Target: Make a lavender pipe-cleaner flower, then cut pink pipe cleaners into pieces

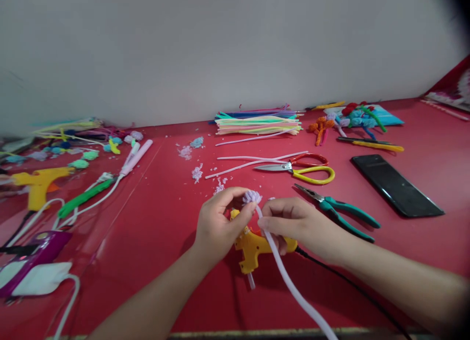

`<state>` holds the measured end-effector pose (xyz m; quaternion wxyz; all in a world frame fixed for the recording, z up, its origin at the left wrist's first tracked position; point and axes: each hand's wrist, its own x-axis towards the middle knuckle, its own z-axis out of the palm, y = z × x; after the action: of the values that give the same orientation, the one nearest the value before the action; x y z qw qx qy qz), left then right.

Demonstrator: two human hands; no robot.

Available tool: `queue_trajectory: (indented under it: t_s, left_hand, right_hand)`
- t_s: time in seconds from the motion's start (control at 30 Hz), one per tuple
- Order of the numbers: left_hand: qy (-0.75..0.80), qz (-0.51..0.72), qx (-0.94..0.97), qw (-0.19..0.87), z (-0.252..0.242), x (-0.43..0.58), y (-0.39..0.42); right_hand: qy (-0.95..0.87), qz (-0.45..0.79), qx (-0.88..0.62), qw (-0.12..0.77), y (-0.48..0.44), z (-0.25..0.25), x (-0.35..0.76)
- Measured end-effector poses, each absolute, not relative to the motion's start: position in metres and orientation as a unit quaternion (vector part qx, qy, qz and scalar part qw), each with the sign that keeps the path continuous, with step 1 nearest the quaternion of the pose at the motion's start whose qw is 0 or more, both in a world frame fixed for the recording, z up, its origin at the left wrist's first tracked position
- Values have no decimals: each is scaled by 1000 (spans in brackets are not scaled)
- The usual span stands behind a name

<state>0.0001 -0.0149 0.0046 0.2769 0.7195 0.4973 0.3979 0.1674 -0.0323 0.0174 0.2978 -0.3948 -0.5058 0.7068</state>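
Between the thumb and fingers of my left hand [223, 217] is a small lilac pipe cleaner flower [251, 197]. A long lilac pipe cleaner [284, 274] runs down from it toward the lower right edge of the view. My right hand [293, 225] pinches this strand just below the flower. Beneath both hands a yellow glue gun [253, 249] lies on the red table, a clear glue stick [251, 281] poking out of it. Scissors [286, 168] with one red and one yellow handle lie beyond my hands, and green-handled pliers [336, 207] rest to their right.
Bundled pipe cleaners [257, 123] lie by the wall, with lilac fluff scraps [197, 173] nearer. At right are a black phone [396, 185], tweezers [370, 143] and finished pipe cleaner pieces [321, 128]. At left are another glue gun [40, 183], a purple power strip [36, 256] and cords.
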Motion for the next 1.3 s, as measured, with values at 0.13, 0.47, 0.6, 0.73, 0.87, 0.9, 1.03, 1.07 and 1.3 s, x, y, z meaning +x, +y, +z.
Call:
queue_trajectory:
  t_s: [0.13,0.47,0.6,0.73,0.87,0.9,1.03,1.07,1.3]
  left_hand:
    - [502,401,711,285,4,-1,-12]
    - [446,419,726,313,5,1,-10]
    - [453,419,731,290,5,4,-13]
    - [472,406,735,268,6,4,-14]
    - [479,404,744,234,6,4,-15]
    - [482,402,745,229,6,4,-15]
    - [488,393,748,221,8,4,-15]
    - [487,392,749,220,8,4,-15]
    - [451,399,749,276,8,1,-14]
  right_hand:
    - [-507,701,-395,309,-31,20,170]
    - [-422,745,-365,365,-29,21,171]
    - [-398,776,-332,359,-31,20,168]
    - [-389,788,-319,354,-33,19,167]
    - [-389,788,-324,350,-34,16,168]
    - [-389,787,-325,350,-34,16,168]
    - [-389,787,-325,351,-33,14,167]
    - [-391,787,-325,350,-33,13,167]
    - [-372,802,-325,334,-32,14,168]
